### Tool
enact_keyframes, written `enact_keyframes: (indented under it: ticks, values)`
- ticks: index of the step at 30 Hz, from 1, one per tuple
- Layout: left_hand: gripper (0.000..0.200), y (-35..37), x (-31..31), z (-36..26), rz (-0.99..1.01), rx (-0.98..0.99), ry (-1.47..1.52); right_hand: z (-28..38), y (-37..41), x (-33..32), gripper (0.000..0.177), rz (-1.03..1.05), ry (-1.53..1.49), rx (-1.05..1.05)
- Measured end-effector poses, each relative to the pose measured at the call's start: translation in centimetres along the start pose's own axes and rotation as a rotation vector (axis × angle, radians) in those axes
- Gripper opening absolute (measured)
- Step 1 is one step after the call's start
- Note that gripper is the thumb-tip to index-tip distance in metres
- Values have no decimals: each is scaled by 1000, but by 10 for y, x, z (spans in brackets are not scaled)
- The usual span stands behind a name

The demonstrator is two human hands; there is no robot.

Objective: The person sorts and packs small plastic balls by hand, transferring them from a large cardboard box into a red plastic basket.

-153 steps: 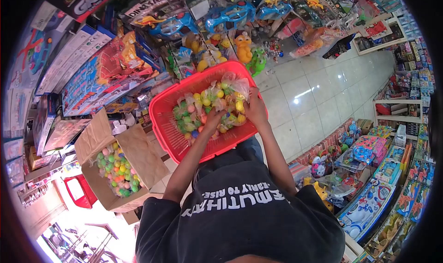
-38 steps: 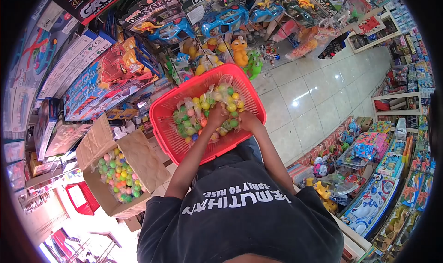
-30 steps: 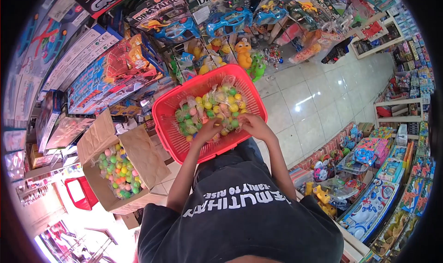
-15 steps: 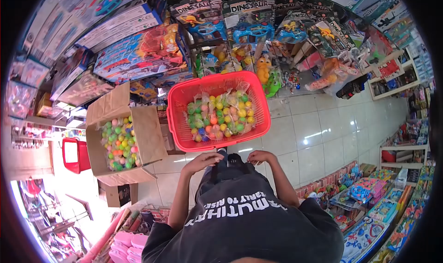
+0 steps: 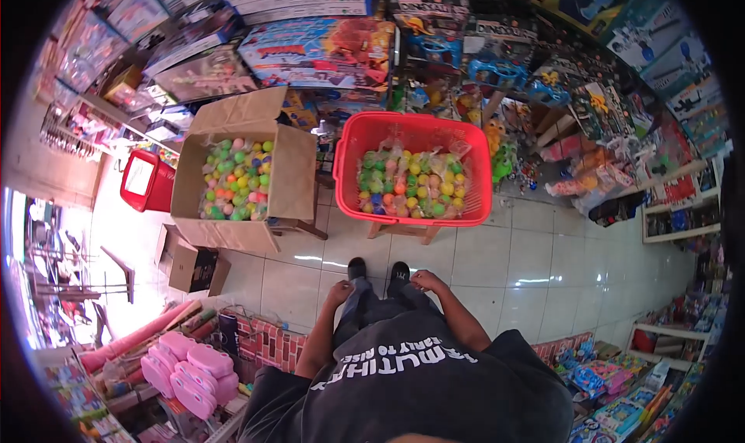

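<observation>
My left hand (image 5: pixel 340 291) hangs by my left thigh, its fingers curled in and nothing showing in it. Beside the other thigh, my right hand (image 5: pixel 423 280) is also loosely closed, with no object visible in it. Ahead of me a red plastic basket (image 5: pixel 414 217) rests on a wooden stool (image 5: pixel 427 232), apart from both hands. Inside it lie clear plastic bags of colourful balls (image 5: pixel 411 183). To its left stands an open cardboard box (image 5: pixel 293 171) with more colourful balls (image 5: pixel 237 179), its flaps folded outward.
Toy boxes (image 5: pixel 318 52) and packaged dinosaur toys (image 5: pixel 497 62) fill the shelves ahead. A red bin (image 5: pixel 159 185) and a smaller carton (image 5: pixel 194 266) stand at the left. Pink cases (image 5: pixel 194 377) are behind on the left; a low toy display (image 5: pixel 597 373) is behind on the right.
My body has moved back from the basket, and my feet now show on the tiles. Both hands have dropped closer to my thighs, with their fingers more curled. The basket and box appear farther away.
</observation>
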State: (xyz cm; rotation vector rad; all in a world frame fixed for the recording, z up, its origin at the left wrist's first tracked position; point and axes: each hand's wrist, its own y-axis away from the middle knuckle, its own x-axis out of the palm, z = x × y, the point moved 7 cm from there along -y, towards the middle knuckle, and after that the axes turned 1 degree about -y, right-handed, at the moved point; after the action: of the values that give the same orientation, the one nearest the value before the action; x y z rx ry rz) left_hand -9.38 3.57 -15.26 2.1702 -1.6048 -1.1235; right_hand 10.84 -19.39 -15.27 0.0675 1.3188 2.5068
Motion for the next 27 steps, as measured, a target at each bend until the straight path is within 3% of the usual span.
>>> enact_keyframes:
  ticks: [5,11,15,20,24,27]
  values:
    - [31,15,1,109,-220,-208,156,-15,-3,11,25,15,12,117]
    - [30,53,-70,70,-177,-45,193,5,-26,44,21,-75,-78,193]
    - [27,73,-119,92,-176,-166,461,63,-54,96,20,-103,-16,70]
    - [29,80,-163,167,-252,-151,372,164,-78,193,25,60,77,-76]
    - [29,105,-214,150,-334,-83,505,247,-71,257,29,288,170,-116]
    - [26,123,-263,104,-473,51,574,311,-44,287,32,446,252,-116]
